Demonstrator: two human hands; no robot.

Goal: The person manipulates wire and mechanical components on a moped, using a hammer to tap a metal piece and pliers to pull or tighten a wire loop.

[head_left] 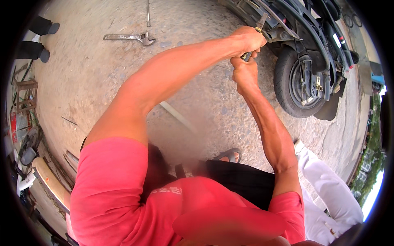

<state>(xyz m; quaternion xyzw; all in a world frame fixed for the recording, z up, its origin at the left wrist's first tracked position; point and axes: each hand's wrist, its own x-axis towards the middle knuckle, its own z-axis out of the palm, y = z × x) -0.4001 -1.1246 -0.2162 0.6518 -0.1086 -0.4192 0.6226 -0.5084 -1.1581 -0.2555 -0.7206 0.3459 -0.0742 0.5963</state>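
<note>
Both arms reach to the upper right, toward the underside of a motor scooter (320, 49). My left hand (248, 40) is closed round the upper part of a wrench (246, 56) with a black-and-yellow handle. The metal head of that wrench points up against the scooter's lower frame; what it grips there is too small to tell. Just below, my right hand (245, 76) is closed at the lower end of the same handle. Part of the grip shows between the two hands.
An adjustable wrench (129, 37) lies on the concrete ground, near a thin metal rod (148, 12). Close to my arms is the scooter's wheel (297, 84). A person in white trousers (324, 172) is at right; another person's dark shoes (53, 28) are far left. A wooden rack (27, 95) stands left.
</note>
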